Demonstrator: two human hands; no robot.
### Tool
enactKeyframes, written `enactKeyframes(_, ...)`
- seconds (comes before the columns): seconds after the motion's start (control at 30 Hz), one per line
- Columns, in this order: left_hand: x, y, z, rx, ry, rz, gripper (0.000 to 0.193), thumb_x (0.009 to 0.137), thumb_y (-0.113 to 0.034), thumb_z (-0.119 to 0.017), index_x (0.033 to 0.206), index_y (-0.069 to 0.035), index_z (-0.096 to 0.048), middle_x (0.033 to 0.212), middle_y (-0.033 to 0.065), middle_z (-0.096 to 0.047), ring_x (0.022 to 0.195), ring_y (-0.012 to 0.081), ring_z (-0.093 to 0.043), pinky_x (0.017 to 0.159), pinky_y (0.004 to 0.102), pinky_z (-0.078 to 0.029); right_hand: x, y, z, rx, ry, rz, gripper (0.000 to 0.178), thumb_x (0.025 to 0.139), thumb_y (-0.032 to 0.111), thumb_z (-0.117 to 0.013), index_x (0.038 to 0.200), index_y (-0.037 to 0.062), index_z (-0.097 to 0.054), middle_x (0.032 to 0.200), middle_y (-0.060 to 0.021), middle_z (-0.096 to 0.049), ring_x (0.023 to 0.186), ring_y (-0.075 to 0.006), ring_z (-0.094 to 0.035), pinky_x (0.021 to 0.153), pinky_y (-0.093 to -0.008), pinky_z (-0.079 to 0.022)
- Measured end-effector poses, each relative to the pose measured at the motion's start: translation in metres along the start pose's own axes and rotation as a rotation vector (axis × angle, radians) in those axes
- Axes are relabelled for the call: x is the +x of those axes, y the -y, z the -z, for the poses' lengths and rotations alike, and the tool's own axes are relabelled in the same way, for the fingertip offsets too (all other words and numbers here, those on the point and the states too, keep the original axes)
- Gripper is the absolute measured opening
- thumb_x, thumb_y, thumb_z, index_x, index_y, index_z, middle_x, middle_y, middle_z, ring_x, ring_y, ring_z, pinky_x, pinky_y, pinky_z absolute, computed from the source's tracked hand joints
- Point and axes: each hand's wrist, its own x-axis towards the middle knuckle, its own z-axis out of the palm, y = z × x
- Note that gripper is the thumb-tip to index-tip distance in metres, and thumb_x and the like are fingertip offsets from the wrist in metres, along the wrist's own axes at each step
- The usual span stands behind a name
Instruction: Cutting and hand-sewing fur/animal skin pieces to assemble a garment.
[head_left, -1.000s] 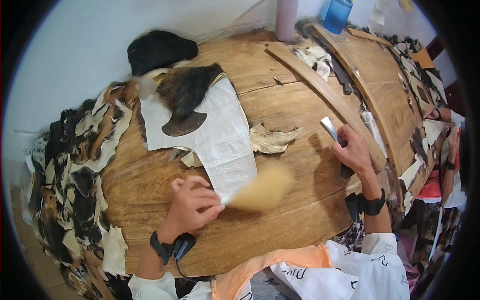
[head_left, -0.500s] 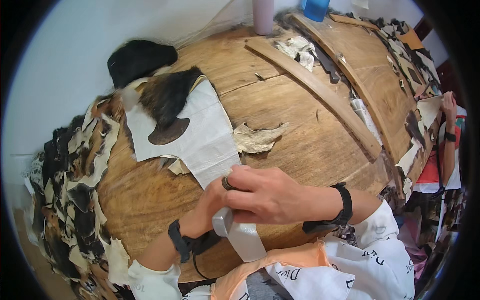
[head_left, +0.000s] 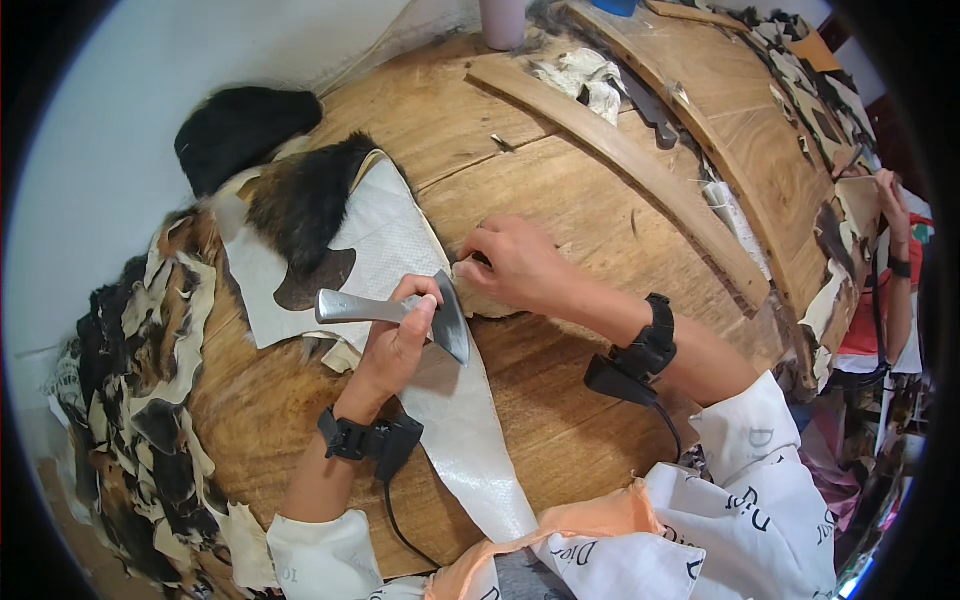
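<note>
My left hand (head_left: 395, 345) is closed round the metal handle of a knife with a wide, curved blade (head_left: 452, 325), held just above the white-backed hide (head_left: 460, 420). The hide lies pale side up and runs down to the table's near edge; dark brown fur (head_left: 315, 195) folds over its far end beside a curved cut-out. To the right of the blade, my right hand (head_left: 520, 265) has its fingers curled over a cream hide scrap (head_left: 492, 314), mostly hidden beneath it.
Fur and hide scraps (head_left: 150, 400) pile along the left edge. A black fur piece (head_left: 245, 135) lies at the far left. Wooden strips (head_left: 620, 180) cross the right side, near a crumpled pale scrap (head_left: 590, 80). Another person's hand (head_left: 892, 205) shows at far right.
My hands have come apart and moved away from me. The knife has turned, so its blade now shows. My right hand has reached over to the cream scrap.
</note>
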Motion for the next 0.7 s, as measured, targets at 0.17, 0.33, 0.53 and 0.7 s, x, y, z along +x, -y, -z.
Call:
enactKeyframes(0.17,0.0,0.002,0.0,0.006,0.002,0.009,0.021,0.091,-0.029,-0.043,0.092,-0.008,-0.047,0.075,-0.0029,-0.038,0.069,0.006,-0.036,0.062,0.0224,-0.033,0.001,-0.003,-0.007,0.048,-0.034,0.057,0.009,0.074,0.013,-0.064,0.077,0.005,-0.061,0.076,-0.0115,-0.058,0.076,-0.0314,-0.056,0.065,-0.0401,-0.045)
enactKeyframes(0.33,0.001,-0.005,-0.002,0.034,0.024,0.05,0.02,0.091,-0.027,-0.045,0.092,-0.008,-0.047,0.076,-0.0027,-0.04,0.069,0.0059,-0.037,0.062,0.0227,-0.033,0.001,-0.002,-0.011,0.116,-0.109,0.073,0.004,0.07,0.008,-0.061,0.071,0.0042,-0.059,0.071,-0.0124,-0.057,0.074,-0.0334,-0.056,0.066,-0.0423,-0.044)
enactKeyframes(0.53,0.005,0.002,-0.001,0.042,0.047,0.089,0.018,0.091,-0.025,-0.046,0.093,-0.007,-0.047,0.078,-0.0018,-0.041,0.071,0.0061,-0.038,0.063,0.0224,-0.034,0.004,0.006,-0.007,0.083,-0.062,0.15,0.008,0.064,0.004,-0.061,0.068,0.0057,-0.054,0.072,-0.0072,-0.055,0.072,-0.0288,-0.054,0.062,-0.0372,-0.041)
enactKeyframes(0.7,0.01,0.001,-0.005,0.077,0.013,0.06,0.017,0.09,-0.023,-0.046,0.089,-0.006,-0.046,0.08,0.0005,-0.042,0.073,0.0092,-0.04,0.067,0.0247,-0.037,0.001,0.004,-0.006,0.1,-0.123,0.233,0.007,0.062,0.003,-0.059,0.065,0.0063,-0.054,0.068,-0.0068,-0.053,0.068,-0.0282,-0.051,0.06,-0.0367,-0.039)
